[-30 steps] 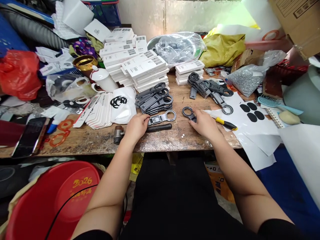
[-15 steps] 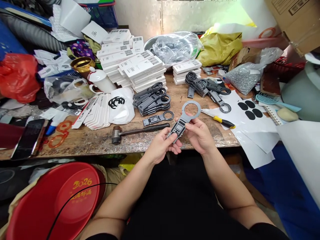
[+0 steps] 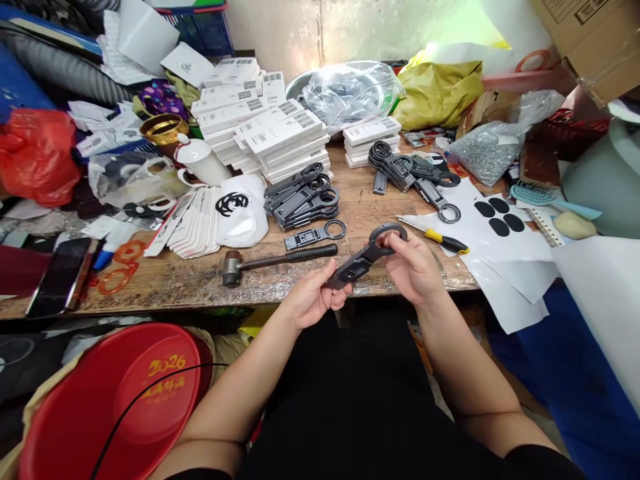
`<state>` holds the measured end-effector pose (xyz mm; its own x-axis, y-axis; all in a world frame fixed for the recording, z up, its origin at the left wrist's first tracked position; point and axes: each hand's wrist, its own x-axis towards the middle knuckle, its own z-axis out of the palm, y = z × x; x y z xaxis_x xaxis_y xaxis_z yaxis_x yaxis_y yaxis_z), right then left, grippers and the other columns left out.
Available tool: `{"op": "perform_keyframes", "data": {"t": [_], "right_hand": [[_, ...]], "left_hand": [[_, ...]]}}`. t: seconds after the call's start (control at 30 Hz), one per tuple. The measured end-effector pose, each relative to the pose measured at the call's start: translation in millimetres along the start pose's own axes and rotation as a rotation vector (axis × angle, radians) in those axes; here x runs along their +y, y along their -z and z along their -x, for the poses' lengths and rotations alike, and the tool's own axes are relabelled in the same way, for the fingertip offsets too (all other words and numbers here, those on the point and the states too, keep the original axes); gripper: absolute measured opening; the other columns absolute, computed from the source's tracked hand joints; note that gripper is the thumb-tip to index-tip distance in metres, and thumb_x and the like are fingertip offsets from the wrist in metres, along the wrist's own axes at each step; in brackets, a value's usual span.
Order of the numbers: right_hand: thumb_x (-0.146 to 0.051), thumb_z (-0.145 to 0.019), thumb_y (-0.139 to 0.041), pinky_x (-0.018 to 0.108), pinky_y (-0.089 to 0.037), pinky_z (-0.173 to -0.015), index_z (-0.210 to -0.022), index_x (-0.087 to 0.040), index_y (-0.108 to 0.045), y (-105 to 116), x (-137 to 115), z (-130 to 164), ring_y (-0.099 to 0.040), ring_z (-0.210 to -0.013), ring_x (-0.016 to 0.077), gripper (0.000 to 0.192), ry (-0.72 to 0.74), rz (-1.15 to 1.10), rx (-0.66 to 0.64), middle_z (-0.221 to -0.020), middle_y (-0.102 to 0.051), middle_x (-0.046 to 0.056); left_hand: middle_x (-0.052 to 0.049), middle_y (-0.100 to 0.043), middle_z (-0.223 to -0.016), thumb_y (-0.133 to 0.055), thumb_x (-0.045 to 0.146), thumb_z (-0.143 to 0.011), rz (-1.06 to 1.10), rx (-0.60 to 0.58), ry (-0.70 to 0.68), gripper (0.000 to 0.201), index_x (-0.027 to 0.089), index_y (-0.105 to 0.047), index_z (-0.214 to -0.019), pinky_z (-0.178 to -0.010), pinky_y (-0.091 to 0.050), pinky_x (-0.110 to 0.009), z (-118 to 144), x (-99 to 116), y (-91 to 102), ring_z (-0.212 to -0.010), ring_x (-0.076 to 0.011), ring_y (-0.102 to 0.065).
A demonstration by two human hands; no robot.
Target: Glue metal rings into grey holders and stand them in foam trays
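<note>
Both hands raised just off the near edge of the surface, clamped on one dark grey plastic part. Left hand pinching the flat handle end between thumb and fingertips; right hand gripping the ring end, thumb on the ring rim. Part held tilted, ring end up toward 1 o'clock, handle end down toward 7 o'clock, seen nearly edge-on. At 10 o'clock from the part, lying on the surface: hammer, head pointing to 9 o'clock, and just beyond it a single grey part with ring. Further out at 11 o'clock, a heap of like parts, then stacked white boxes. At 3 o'clock from the right hand, yellow-handled screwdriver lying on white paper sheets with black oval pads. At 1 o'clock, second heap of dark parts. Red tub below the surface at 8 o'clock; phone near the left edge.
</note>
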<state>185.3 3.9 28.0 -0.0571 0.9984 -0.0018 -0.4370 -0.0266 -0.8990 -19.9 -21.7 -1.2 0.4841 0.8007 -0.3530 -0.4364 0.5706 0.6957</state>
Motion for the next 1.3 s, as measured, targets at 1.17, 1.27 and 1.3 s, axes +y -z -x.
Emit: {"op": "perform_keyframes", "data": {"t": [1.17, 1.27, 1.3], "right_hand": [[-0.016, -0.098, -0.067, 0.036, -0.063, -0.111, -0.132, -0.004, -0.069, -61, 21, 87, -0.074, -0.128, 0.0264, 0.036, 1.100, 1.079, -0.338, -0.125, -0.080, 0.020], [-0.017, -0.098, -0.067, 0.035, -0.066, -0.105, -0.136, -0.015, -0.071, -55, 13, 84, -0.077, -0.123, 0.0238, 0.038, 1.007, 0.983, -0.350, -0.128, -0.080, 0.013], [-0.019, -0.099, -0.067, 0.035, -0.067, -0.103, -0.135, -0.020, -0.073, -50, 9, 80, -0.079, -0.119, 0.0236, 0.037, 0.925, 0.934, -0.308, -0.127, -0.081, 0.010]], "left_hand": [[0.001, -0.071, -0.067, -0.081, 0.065, -0.077, -0.676, 0.559, -0.533, 0.051, 0.019, -0.065, -0.092, -0.054, -0.055, -0.027, -22, 9, 4.0, -0.054, -0.0173, -0.070], [-0.002, -0.076, -0.078, -0.083, 0.063, -0.079, -0.598, 0.456, -0.524, 0.053, 0.018, -0.069, -0.102, -0.063, -0.059, -0.028, -13, 10, 5.1, -0.064, -0.0181, -0.074], [-0.004, -0.077, -0.083, -0.084, 0.061, -0.080, -0.567, 0.417, -0.527, 0.051, 0.018, -0.070, -0.104, -0.067, -0.060, -0.028, -9, 10, 5.2, -0.070, -0.0187, -0.075]]}}
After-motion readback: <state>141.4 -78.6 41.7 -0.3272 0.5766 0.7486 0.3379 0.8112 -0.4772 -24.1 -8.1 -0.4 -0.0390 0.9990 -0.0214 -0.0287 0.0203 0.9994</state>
